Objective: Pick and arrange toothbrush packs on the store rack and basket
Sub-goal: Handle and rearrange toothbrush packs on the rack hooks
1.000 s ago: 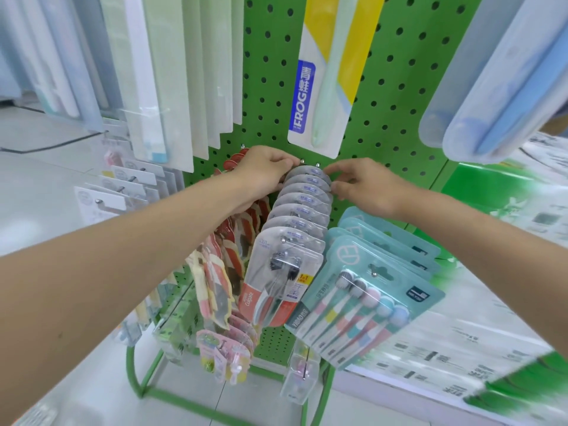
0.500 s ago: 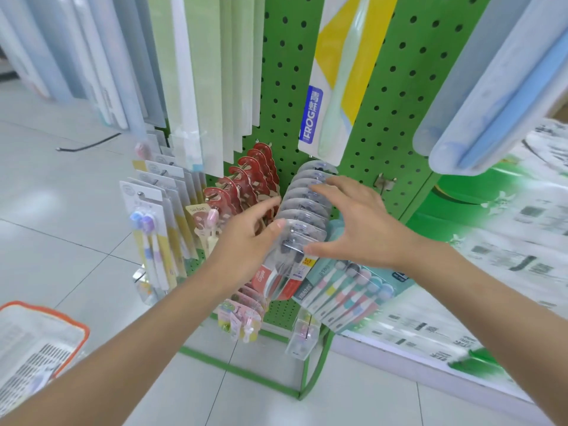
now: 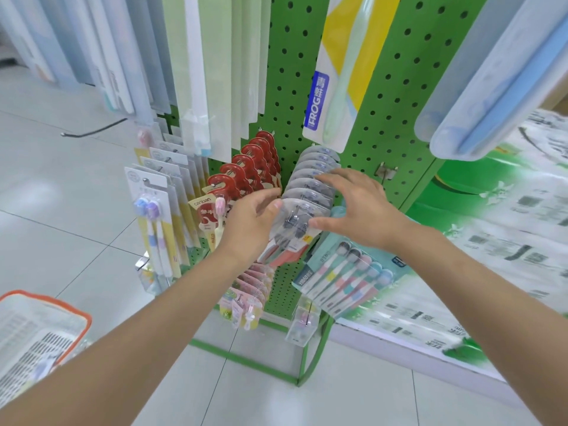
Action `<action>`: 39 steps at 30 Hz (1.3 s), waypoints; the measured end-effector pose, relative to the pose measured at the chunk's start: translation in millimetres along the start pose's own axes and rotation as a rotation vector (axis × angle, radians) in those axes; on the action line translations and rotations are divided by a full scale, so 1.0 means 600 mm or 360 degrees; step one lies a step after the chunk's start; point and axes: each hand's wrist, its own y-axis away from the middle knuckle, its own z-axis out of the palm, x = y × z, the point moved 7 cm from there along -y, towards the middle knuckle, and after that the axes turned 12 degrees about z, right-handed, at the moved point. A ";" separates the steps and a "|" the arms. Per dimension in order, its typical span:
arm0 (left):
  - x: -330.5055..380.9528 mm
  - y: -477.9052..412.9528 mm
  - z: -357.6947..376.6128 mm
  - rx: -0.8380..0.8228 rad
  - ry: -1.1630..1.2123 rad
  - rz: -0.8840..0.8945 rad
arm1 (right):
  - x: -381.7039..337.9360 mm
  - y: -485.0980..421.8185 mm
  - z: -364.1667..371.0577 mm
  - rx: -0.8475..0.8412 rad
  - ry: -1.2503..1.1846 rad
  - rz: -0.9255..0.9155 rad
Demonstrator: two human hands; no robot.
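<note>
A row of clear round-topped toothbrush packs (image 3: 310, 167) hangs on a hook of the green pegboard rack (image 3: 396, 87). My left hand (image 3: 250, 222) touches the left edge of the front pack (image 3: 295, 221) with thumb and fingertips. My right hand (image 3: 356, 207) lies over the right side of the same pack, fingers spread on its top and thumb at its lower edge. A white basket with an orange rim (image 3: 46, 321) stands on the floor at the lower left, with packs inside.
Red carded packs (image 3: 246, 170) hang left of the clear row, teal multi-brush packs (image 3: 350, 275) to its lower right, yellow-white packs (image 3: 156, 216) further left. Long packs hang overhead. A green printed display panel (image 3: 491, 241) stands to the right. Tiled floor lies below.
Both hands slid from the back of the clear row, near the pegboard, forward to its front pack. My view pulled back and down, bringing the basket into sight.
</note>
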 end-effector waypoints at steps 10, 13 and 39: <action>0.035 0.056 -0.043 0.0157 0.0003 -0.0266 | -0.016 0.063 -0.013 0.0176 -0.0242 0.0183; 0.073 0.086 -0.038 0.0194 -0.0055 -0.0304 | -0.015 0.117 -0.013 0.0421 -0.0521 0.0342; 0.127 0.124 0.044 0.0224 0.0226 -0.0813 | 0.097 0.152 -0.020 0.0123 -0.0376 0.0654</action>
